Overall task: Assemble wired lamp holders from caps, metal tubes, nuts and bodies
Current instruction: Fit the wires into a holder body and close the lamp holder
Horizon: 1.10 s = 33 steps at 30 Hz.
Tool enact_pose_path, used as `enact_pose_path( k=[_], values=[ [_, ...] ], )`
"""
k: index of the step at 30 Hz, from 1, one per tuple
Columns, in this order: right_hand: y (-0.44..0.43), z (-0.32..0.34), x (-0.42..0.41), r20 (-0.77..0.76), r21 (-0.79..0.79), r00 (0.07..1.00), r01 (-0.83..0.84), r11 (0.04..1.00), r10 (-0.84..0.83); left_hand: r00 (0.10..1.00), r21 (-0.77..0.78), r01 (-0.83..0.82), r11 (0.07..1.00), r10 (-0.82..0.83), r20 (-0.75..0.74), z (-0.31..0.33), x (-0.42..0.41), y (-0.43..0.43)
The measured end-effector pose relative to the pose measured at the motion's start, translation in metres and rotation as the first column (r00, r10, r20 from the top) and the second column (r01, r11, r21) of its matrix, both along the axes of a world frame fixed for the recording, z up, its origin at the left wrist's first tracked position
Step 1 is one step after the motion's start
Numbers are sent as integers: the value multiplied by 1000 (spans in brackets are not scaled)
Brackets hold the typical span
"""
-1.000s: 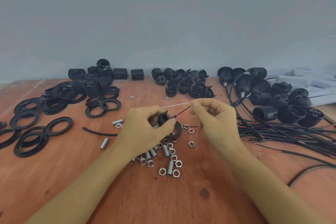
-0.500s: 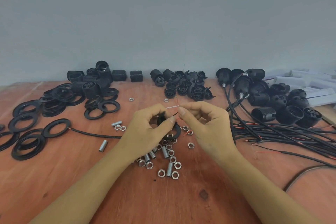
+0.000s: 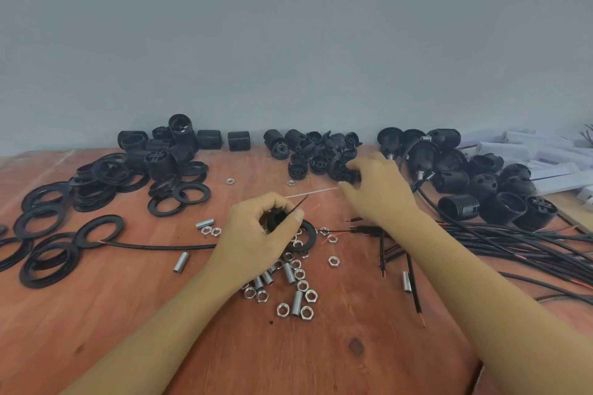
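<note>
I have two arms on my feed, both without covering. The left forearm (image 3: pixel 167 324) is bare along all I can see of it, from the bottom edge up to the left hand (image 3: pixel 256 234). The right forearm (image 3: pixel 481 292) is bare in the same way up to the right hand (image 3: pixel 378 192). The hands themselves are bare. The left thumb (image 3: pixel 296 215) shows a short, trimmed nail. The right hand's fingers (image 3: pixel 365 167) are blurred, so I can't read their nails.

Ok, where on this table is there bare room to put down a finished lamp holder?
Bare wood lies between your left forearm and right forearm, nearer than the nuts and tubes. Another patch sits left of that left forearm, below the black cable and right of the rings. Crowded: the cable bundle at right, and the black parts along the back.
</note>
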State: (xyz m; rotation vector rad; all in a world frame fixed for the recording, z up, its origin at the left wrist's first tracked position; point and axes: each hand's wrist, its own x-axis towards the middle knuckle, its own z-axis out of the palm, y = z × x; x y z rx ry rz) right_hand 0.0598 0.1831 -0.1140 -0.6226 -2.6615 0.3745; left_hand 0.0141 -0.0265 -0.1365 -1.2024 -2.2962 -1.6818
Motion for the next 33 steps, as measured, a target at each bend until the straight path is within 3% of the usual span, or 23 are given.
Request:
enact_pose_path(
  k=[3, 10, 12, 14, 15, 17, 19, 20, 21, 22, 23, 25, 26, 29, 33],
  values=[
    [4, -10, -11, 148, 202, 986, 39, 979, -70, 995, 34, -29, 999, 32, -92, -1, -1, 0],
    [14, -17, -10, 126, 300, 983, 89, 950, -132, 941, 87, -90, 992, 113, -319, -2, -4, 0],
    [11, -14, -4, 21, 208, 998, 60, 976, -66, 926, 91, -100, 991, 127, -357, -2, -4, -1],
    [3, -7, 3, -218, -116, 976, -36, 993, 10, 915, 97, -114, 989, 143, -377, -1, -3, -1],
    [-2, -2, 8, -334, -319, 942, -120, 940, 7, 913, 106, -115, 988, 147, -382, -1, -3, -1],
    [-16, 5, 20, -484, -623, 874, -313, 717, -39, 912, 124, -107, 986, 147, -383, -1, -2, -1],
    [-27, 6, 29, -550, -762, 832, -465, 451, -71, 913, 131, -98, 987, 142, -383, -1, -3, -1],
    [-29, 3, 32, -559, -791, 824, -498, 357, -90, 912, 129, -93, 987, 137, -386, -1, -3, -1],
    [-31, 1, 34, -555, -802, 826, -500, 326, -98, 911, 125, -90, 988, 133, -390, -1, -3, -1],
    [-32, -3, 34, -537, -796, 839, -469, 382, -87, 909, 123, -90, 988, 132, -395, -1, -3, -2],
    [-32, -8, 34, -504, -759, 862, -412, 504, -55, 906, 121, -95, 988, 136, -400, 0, -4, -2],
    [-31, -17, 34, -417, -571, 908, -291, 768, 34, 899, 107, -113, 988, 148, -412, 0, -6, -3],
    [-32, -20, 34, -376, -459, 923, -257, 850, 76, 893, 94, -128, 987, 156, -423, 0, -6, -4],
    [-34, -21, 31, -233, -213, 957, -223, 951, 172, 856, 60, -179, 982, 185, -483, 0, -9, -7],
    [-47, -12, 19, -152, -35, 957, -256, 966, 248, 773, 69, -276, 959, 264, -577, 4, -16, -13]
  ],
)
